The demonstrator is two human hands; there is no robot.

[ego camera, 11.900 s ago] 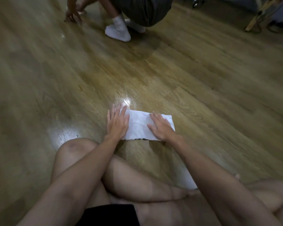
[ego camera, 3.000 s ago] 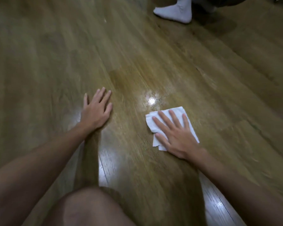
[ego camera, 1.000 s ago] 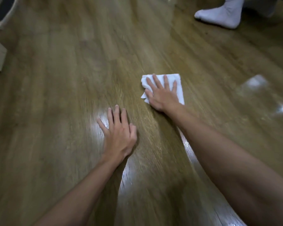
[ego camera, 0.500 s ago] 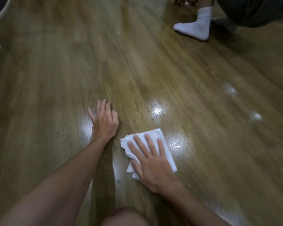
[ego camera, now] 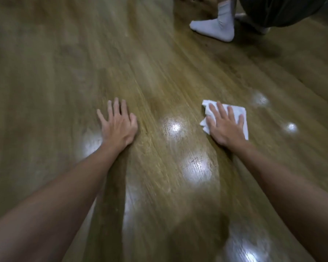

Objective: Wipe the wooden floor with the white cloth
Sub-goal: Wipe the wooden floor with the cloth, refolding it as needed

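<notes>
The right hand [ego camera: 225, 125] lay flat on the cloth [ego camera: 241, 118], fingers straight and slightly spread, palm pressing it to the floor [ego camera: 159, 76]. The left hand [ego camera: 118, 125] was also flat with straight fingers, on bare boards well to the left, apparently as a prop. The cloth sat right of centre, a folded pad showing past the fingertips and at both sides of the hand.

To wipe well, the palm should probably keep even pressure so the pad slides whole instead of bunching at its crumpled left edge, with strokes overlapping.

The pad's long axis seemed to run near to far, tilted a little leftward, roughly along the fingers and the grain. A person's socked foot [ego camera: 214, 27] stood far right.
</notes>
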